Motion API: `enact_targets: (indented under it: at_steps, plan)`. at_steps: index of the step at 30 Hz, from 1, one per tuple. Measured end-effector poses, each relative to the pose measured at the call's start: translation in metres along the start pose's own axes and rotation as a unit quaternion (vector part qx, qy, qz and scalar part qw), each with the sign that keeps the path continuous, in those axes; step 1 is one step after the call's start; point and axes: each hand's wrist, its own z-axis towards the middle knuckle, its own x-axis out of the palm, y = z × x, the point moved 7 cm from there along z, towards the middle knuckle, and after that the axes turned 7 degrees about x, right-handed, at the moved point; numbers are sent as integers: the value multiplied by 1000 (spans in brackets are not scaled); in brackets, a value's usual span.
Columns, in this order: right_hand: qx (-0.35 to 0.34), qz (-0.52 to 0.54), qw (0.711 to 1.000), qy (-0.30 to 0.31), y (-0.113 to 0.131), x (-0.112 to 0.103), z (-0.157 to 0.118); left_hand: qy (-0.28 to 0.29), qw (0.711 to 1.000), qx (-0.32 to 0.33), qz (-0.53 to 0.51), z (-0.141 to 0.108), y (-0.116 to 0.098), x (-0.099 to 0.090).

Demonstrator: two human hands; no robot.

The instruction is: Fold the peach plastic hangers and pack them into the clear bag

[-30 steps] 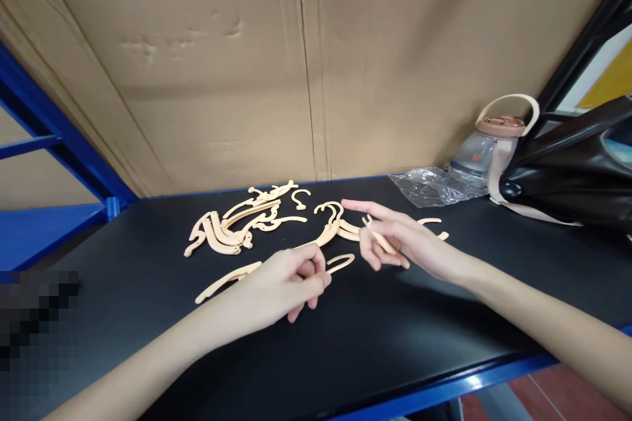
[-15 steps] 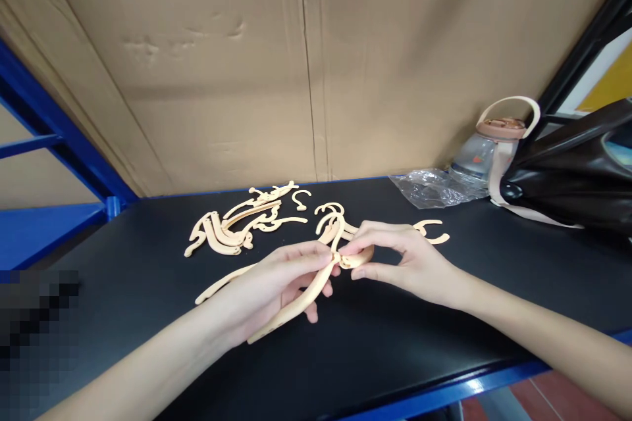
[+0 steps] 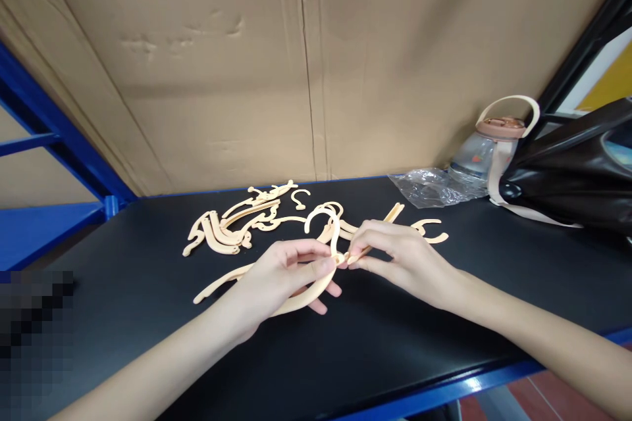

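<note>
My left hand [image 3: 301, 276] is closed on a cream plastic hanger arm [image 3: 311, 293] with a curved hanger hook [image 3: 337, 230] standing up at its end. Between the fingers of my right hand [image 3: 395, 253] is a second hanger arm [image 3: 394, 214], its far end pointing up and away. The near end of that arm is close beside the hook's base; whether the two touch I cannot tell. Under and behind my left hand lies another long cream piece [image 3: 217, 284]. More hanger parts [image 3: 348, 229] lie just behind my hands, partly hidden.
Loose hanger parts [image 3: 222, 240] are heaped at the back left of the black table [image 3: 345, 355]. A single hook [image 3: 299, 198] lies near them. At the back right are a crumpled clear bag [image 3: 429, 187], a water bottle [image 3: 476, 154] and a black bag [image 3: 577, 164]. Cardboard [image 3: 222, 112] stands behind.
The arm in my right hand has swung so that its far end now points up and away. The hook has turned, with its curve now opening to the left.
</note>
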Motion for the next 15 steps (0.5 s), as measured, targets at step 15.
enact_targets:
  at_steps: [15]
  plan:
    - [-11, -54, 995, 78, 2, 10, 2, -11, 982, 72, 177, 3, -1, 0]
